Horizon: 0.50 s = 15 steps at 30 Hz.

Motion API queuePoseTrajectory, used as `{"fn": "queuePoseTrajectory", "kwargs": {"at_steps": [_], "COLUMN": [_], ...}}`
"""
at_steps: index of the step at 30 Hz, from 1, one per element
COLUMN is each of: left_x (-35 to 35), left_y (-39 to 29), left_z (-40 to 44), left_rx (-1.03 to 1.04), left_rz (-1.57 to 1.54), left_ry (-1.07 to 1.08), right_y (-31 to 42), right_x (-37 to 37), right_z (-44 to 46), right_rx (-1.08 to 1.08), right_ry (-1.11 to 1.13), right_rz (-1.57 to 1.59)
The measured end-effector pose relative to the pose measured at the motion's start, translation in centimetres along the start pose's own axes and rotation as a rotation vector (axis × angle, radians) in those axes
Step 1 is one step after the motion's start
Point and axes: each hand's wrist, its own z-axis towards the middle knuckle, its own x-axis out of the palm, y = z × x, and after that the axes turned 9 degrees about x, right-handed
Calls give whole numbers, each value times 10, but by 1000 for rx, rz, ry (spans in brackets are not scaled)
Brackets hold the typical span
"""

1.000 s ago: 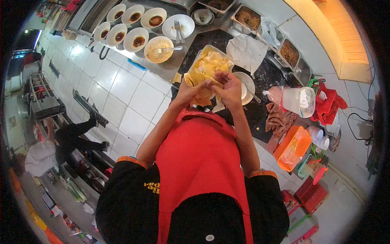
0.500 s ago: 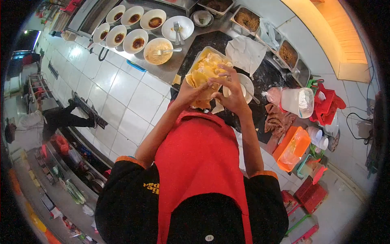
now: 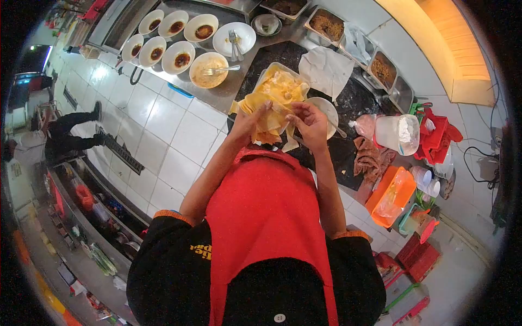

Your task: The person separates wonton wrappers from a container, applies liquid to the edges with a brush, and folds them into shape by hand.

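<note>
A stack of thin yellow dough wrappers (image 3: 256, 103), which look like wonton skins, lies across my left hand (image 3: 249, 124), with the fingers closed on it. My right hand (image 3: 311, 124) is at the right edge of the wrappers, thumb and fingers pinched on a corner. Just beyond both hands sits a clear plastic tub (image 3: 300, 77) filled with folded yellow wontons (image 3: 280, 84). Partly behind my right hand stands a white bowl (image 3: 330, 111) with a utensil handle sticking out. A loose piece of wrapper (image 3: 290, 142) hangs or lies below my fingers; its support is unclear.
Several white bowls with dark sauce (image 3: 178, 58) stand on the steel counter at left, beside a used bowl with a fork (image 3: 205, 79) and a plate (image 3: 242, 37). White paper (image 3: 326, 69), a brown cloth (image 3: 370, 157) and an orange basket (image 3: 390, 196) are rightward. Another person (image 3: 68, 130) stands far left.
My hands have moved apart, the right one drawing down and away from the tub. The wrapper stack in my left hand shows more fully. The other person has shifted.
</note>
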Motion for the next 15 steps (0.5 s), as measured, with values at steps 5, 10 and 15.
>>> {"fn": "queuePoseTrajectory", "kwargs": {"at_steps": [5, 10, 15], "left_x": [5, -8, -4], "left_y": [-3, 21, 0], "left_z": [-2, 4, -2], "left_rx": [4, 95, 77], "left_rz": [98, 209, 313], "left_ry": [59, 117, 167], "right_y": [20, 40, 54], "right_x": [8, 15, 13], "right_z": [6, 8, 12], "right_rx": [-24, -71, 56], "right_ry": [-55, 18, 52], "right_rz": [90, -169, -440]}}
